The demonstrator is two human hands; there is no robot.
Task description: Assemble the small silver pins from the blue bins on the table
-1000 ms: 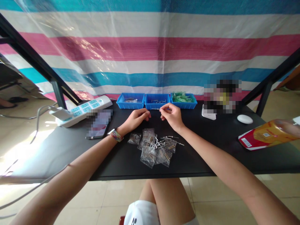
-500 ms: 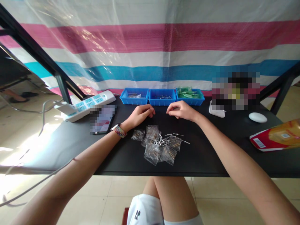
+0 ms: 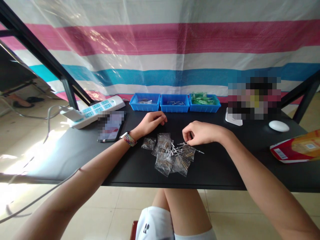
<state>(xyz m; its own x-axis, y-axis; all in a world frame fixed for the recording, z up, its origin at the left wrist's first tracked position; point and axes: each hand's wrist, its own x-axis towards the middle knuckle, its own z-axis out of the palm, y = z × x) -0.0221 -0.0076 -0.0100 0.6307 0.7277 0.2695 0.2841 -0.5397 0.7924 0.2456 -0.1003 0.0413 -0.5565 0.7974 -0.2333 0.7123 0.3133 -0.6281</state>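
My left hand (image 3: pixel 153 122) rests on the black table in front of the trays, its fingers loosely curled in, with nothing visible in them. At the upper edge of the pile, my right hand (image 3: pixel 200 132) pinches one of the silver blind rivets (image 3: pixel 181 143) between thumb and forefinger; the fingertips partly hide it. More blind rivets (image 3: pixel 172 150) lie loose in a heap below. Around and under them are several small clear bags (image 3: pixel 163 163) with thin brass-coloured pieces inside. One such bag (image 3: pixel 148 143) lies apart, near my left wrist.
Three blue trays stand in a row at the back: one with clear bags (image 3: pixel 145 106), one with rivets (image 3: pixel 175 108), one with green packets (image 3: pixel 205 108). A power strip (image 3: pixel 100 108) and a phone (image 3: pixel 111 126) are left. A white mouse (image 3: pixel 279 126) and red-yellow packet (image 3: pixel 295 148) are right.
My right hand has moved from just in front of the trays toward me, down to the rivets, and its fingers have closed at one. My left hand stays in place.
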